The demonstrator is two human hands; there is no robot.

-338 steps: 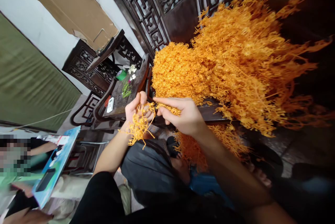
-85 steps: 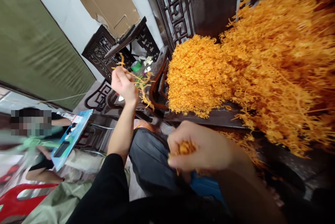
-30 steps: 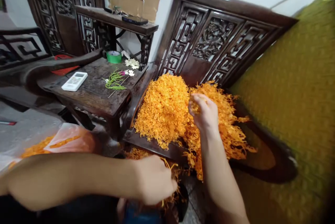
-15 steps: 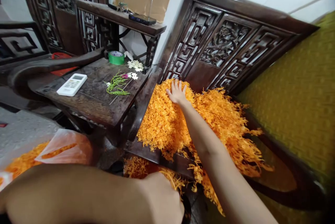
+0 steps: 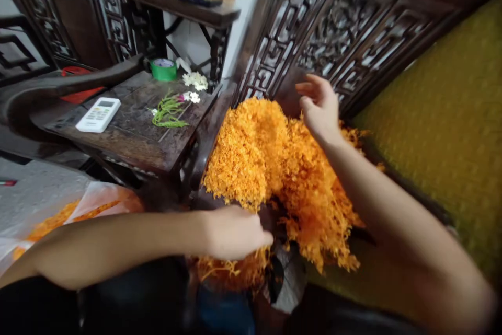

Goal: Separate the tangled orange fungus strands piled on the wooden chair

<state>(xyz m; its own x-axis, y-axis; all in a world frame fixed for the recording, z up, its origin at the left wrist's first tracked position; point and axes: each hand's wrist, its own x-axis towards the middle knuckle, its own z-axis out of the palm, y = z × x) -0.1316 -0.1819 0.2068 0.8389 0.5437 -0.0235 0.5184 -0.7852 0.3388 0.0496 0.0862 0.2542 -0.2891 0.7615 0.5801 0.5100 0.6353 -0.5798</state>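
Note:
Two heaped bunches of curly orange strands, the left heap (image 5: 245, 152) and the right heap (image 5: 314, 194), lie side by side on a dark wooden seat. Above the right heap is my right hand (image 5: 319, 107), raised with fingers bent and somewhat apart; nothing shows in it. My left hand (image 5: 237, 233) is closed, low in front of the seat, its fingertips turned away from view. More orange strands (image 5: 235, 272) spread directly beneath it; whether it grips any of them is hidden.
On the wooden side table (image 5: 145, 141) lie a white remote control (image 5: 99, 114), green tape (image 5: 163, 69), white flowers (image 5: 195, 81) and green stems (image 5: 169, 113). A plastic bag (image 5: 94, 199) with orange strands stands at lower left. Carved chair backs (image 5: 333, 26) rise behind.
My right hand has lifted off the left heap and moved right, its fingers bending. My left hand has risen a little. The view has shifted, and the right heap looks more gathered together.

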